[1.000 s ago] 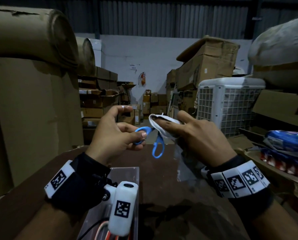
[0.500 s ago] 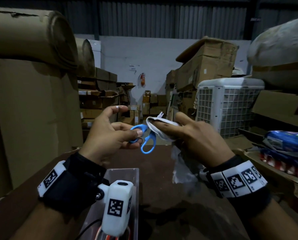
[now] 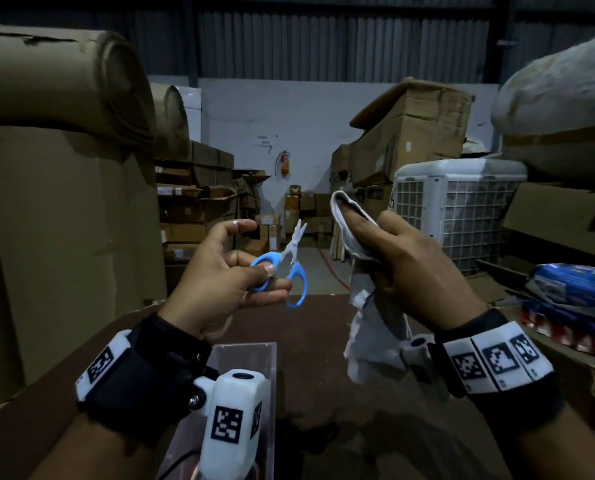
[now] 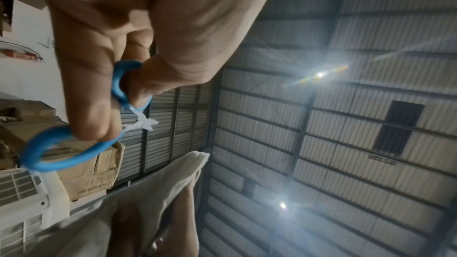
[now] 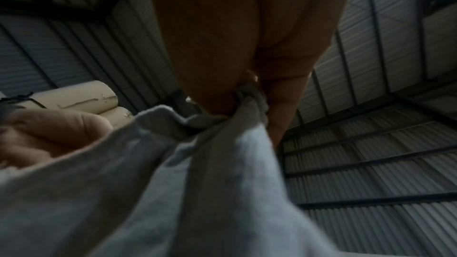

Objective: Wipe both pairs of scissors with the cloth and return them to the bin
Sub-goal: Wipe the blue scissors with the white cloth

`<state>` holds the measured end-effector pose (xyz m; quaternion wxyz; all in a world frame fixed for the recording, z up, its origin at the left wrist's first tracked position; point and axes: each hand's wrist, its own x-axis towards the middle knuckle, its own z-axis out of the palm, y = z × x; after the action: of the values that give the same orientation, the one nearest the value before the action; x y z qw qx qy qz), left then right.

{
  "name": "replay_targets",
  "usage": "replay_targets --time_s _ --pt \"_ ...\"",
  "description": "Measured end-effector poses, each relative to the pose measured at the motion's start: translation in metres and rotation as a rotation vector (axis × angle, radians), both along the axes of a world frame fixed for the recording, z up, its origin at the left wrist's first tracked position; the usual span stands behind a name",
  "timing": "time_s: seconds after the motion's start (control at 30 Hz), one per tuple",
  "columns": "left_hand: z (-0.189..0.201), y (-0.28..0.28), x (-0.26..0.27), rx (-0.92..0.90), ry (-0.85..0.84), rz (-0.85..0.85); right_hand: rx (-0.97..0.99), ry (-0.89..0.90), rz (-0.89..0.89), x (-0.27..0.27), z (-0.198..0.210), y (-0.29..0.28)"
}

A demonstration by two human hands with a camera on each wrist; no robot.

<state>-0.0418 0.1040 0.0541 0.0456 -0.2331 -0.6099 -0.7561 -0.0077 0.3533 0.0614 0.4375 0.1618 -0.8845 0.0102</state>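
left hand [image 3: 219,271] pinching the blue scissors [image 3: 282,268] by the loops, blades toward 12 o'clock, right hand [image 3: 417,268] at 3 clutching the cloth [image 3: 368,341] apart from them, so probably mid-wipe, clear bin [image 3: 271,358] return still to do

No legible text anywhere.

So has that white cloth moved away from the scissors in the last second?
Yes. The cloth, held by the right hand, has lifted up and right off the blue scissors, toward the white cooler behind.
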Motion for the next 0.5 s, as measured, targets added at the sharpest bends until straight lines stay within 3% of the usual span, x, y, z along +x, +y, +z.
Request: replay_targets --time_s 0.13,0.3,0.5 --pt "0.002 0.002 0.004 0.012 -0.060 -0.083 0.055 -0.049 0.119 0.002 -0.001 -0.010" --pt "0.006 0.000 0.008 0.020 -0.140 -0.211 0.109 -0.087 0.100 0.000 -0.004 -0.010" --pt "0.009 -0.003 0.011 0.023 -0.223 -0.323 -0.067 -0.039 0.236 -0.007 -0.002 0.001"
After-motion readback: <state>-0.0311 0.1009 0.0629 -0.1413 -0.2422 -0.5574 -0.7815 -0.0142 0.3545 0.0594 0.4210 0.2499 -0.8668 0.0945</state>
